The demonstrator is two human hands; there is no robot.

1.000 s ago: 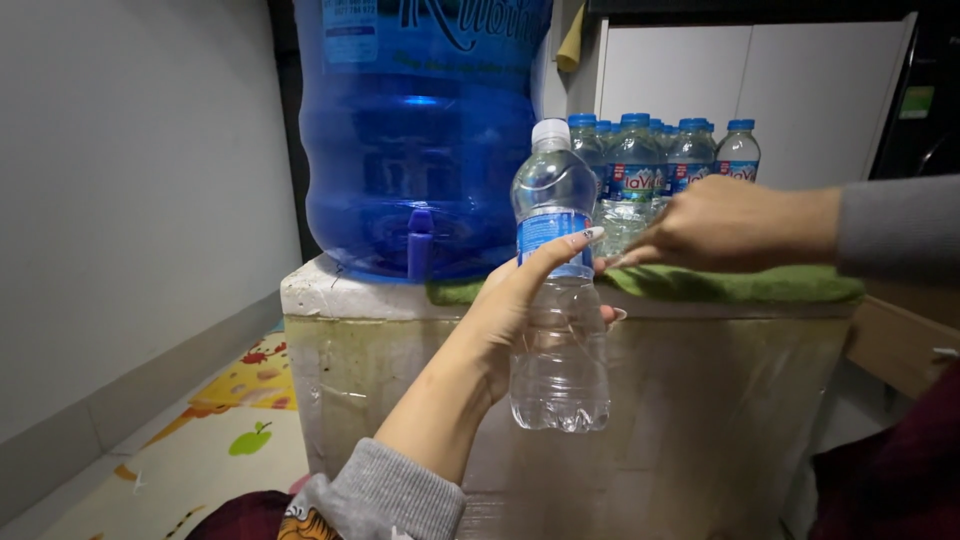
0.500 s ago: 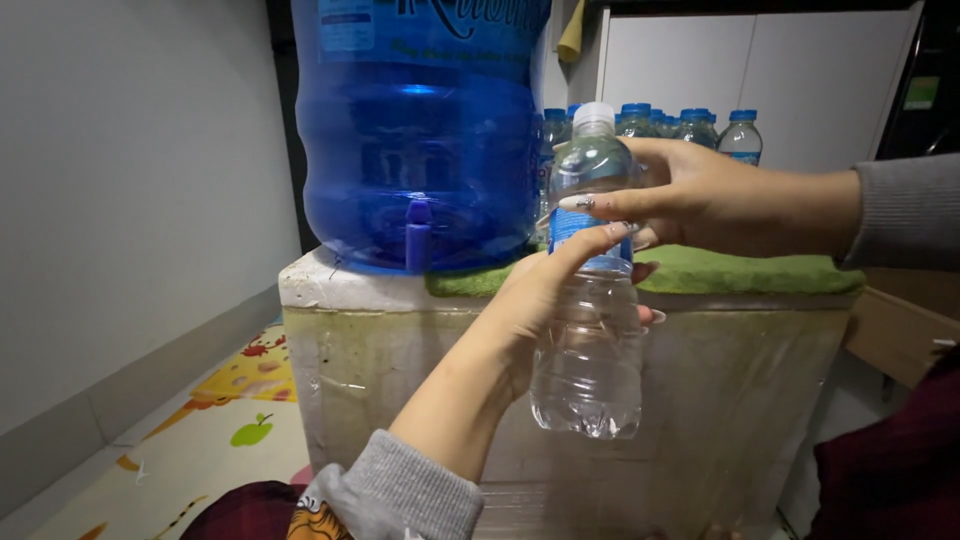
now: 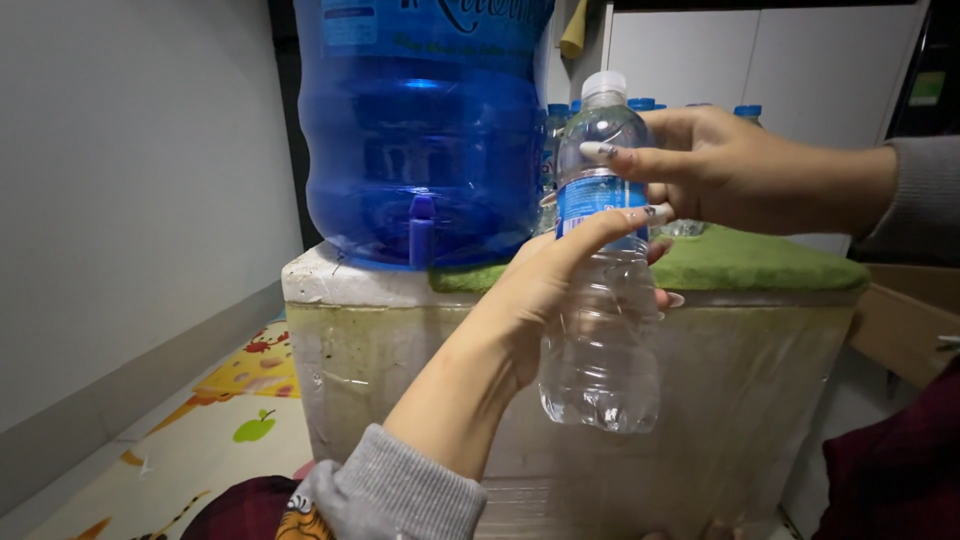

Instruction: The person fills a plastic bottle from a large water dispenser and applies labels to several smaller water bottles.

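Higher now: ribbed clear plastic bottle (image 3: 600,290)

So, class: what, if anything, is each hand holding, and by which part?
Both hold the clear water bottle: the left hand around its middle, the right hand at its shoulder, below the white cap.

Grey wall (image 3: 130,200), white cupboards (image 3: 760,70)

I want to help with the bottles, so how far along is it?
Done: several small capped bottles stand at the back by the green mat. In hand: the left hand grips the clear bottle at its middle, the right hand at its shoulder; its white cap is on. Left: it isn't set down with the others, and isn't under the blue jug's tap.
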